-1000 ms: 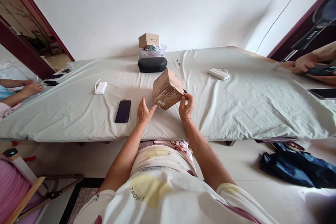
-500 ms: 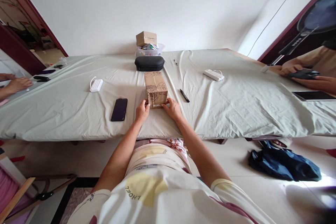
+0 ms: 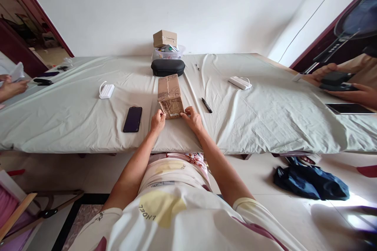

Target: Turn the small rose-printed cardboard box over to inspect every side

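Note:
A brown cardboard box (image 3: 170, 91) with dark scribbled lines rests on the cloth in front of me, turned slightly askew. My left hand (image 3: 158, 120) is closed at the box's near left lower corner, thumb and fingers pinched there. At the near right lower corner, my right hand (image 3: 192, 118) grips the edge between thumb and fingers. Printed white characters run along the bottom of the near face. Left of my left hand lies a black phone (image 3: 132, 119); a black marker (image 3: 206, 105) lies right of the box.
Behind the box sit a black case (image 3: 167, 68) and a plastic tub (image 3: 178, 52) with a small carton (image 3: 165, 38) on it. White corded blocks (image 3: 107, 91) (image 3: 240, 82) lie on either side. Other people's hands (image 3: 13, 88) (image 3: 338, 82) are at both table ends, near a tablet (image 3: 350, 109).
The box has turned a little, its near left corner shifting left with my left hand. At the left end, another person's hands now hold something white. My view has shifted slightly.

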Action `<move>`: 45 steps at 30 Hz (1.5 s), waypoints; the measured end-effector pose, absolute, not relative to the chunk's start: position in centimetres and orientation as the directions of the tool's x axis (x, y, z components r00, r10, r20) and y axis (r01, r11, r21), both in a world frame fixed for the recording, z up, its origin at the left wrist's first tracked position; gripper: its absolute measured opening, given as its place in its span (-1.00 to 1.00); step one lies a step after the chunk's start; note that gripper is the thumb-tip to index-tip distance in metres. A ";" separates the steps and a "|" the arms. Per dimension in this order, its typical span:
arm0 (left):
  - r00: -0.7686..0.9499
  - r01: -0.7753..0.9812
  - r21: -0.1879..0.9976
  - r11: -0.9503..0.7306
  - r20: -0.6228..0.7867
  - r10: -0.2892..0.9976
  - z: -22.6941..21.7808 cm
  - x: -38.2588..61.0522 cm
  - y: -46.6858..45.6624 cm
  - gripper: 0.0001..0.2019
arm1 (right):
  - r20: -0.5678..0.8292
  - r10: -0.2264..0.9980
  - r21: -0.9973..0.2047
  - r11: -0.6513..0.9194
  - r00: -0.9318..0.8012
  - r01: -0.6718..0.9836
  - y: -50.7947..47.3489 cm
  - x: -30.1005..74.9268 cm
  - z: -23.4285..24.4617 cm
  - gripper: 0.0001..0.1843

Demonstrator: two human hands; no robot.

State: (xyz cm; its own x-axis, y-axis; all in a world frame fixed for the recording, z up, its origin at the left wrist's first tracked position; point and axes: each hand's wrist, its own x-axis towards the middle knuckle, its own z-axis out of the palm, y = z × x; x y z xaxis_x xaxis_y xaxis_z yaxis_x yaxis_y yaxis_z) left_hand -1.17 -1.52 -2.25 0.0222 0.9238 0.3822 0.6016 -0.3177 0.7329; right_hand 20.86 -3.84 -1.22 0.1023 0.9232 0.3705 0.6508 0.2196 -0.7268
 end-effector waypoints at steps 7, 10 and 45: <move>0.062 0.579 0.740 -0.342 0.378 0.924 -2.6 -1.0 -1.6 -0.95 | 0.563 0.795 -0.744 0.369 0.225 0.558 -3.4 21.0 -1.5 -0.59; -0.026 0.585 0.763 -0.275 0.357 0.934 -2.8 -0.9 -1.5 -0.93 | 0.662 0.714 -0.677 0.437 0.230 0.592 -3.3 21.0 -1.5 -0.62; -0.197 0.559 0.747 -0.360 0.541 0.817 -4.2 -1.7 -1.1 -0.54 | 0.419 0.908 -0.715 0.318 0.017 0.623 -3.1 21.2 -3.2 -0.43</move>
State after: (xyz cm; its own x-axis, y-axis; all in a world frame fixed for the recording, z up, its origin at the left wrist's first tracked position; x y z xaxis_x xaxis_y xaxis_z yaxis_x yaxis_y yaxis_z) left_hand -1.72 -1.15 -4.21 -0.1969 0.8174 0.5414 0.5588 -0.3602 0.7470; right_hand 21.17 -3.09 -3.15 0.0169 0.9077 0.4193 0.6229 0.3184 -0.7145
